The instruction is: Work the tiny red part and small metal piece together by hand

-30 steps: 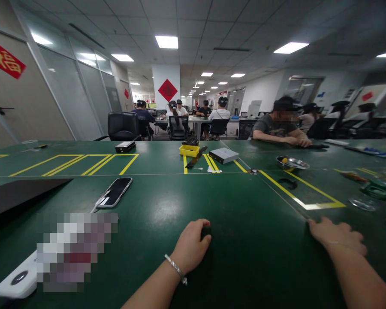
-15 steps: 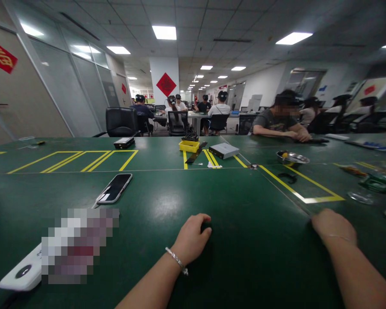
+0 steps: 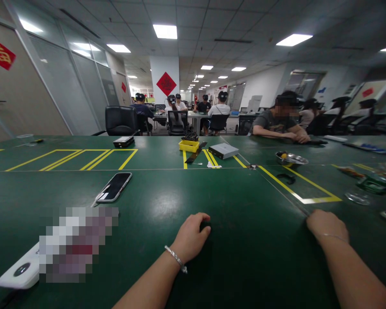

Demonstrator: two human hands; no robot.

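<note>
My left hand [image 3: 192, 235] rests on the green tabletop [image 3: 251, 240], a silver bracelet on its wrist. Its thumb and forefinger are apart with nothing between them; the other fingers are mostly hidden. Farther right, my right hand [image 3: 327, 225] lies by the table seam, back upward. Its fingers are out of sight beneath it, so what they do cannot be made out. Left of my left hand are a smartphone [image 3: 117, 185] with a white cable and a white device [image 3: 22, 270], partly blurred out.
Across the table lie a yellow tray [image 3: 189, 146], a grey box [image 3: 224, 150], a black box [image 3: 124, 141] and a metal bowl [image 3: 292, 160]. A black curved piece [image 3: 286, 178] is beyond my right hand. Yellow tape [image 3: 321, 199] marks the surface. A person [image 3: 273, 122] sits opposite.
My right hand has slid slightly left along the table. My left hand stays almost where it was, and the objects have not moved.
</note>
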